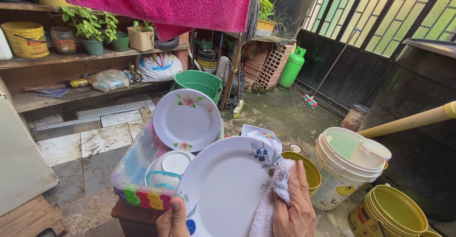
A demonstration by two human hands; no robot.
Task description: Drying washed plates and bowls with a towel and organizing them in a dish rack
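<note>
The left hand (172, 220) pinches the oval plate's (223, 184) lower rim; its long axis tilts up-right. The right hand (295, 206) presses a white cloth (273, 196) against it.

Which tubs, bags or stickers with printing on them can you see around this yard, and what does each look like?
White bucket, right of the plate: round, with a yellow diamond warning sticker.
Yellow tub, top-left shelf: round, with a printed label.
White plastic bag, under the shelf: bulging, blue print.
Yellow tin, bottom right: round, printed side.
</note>
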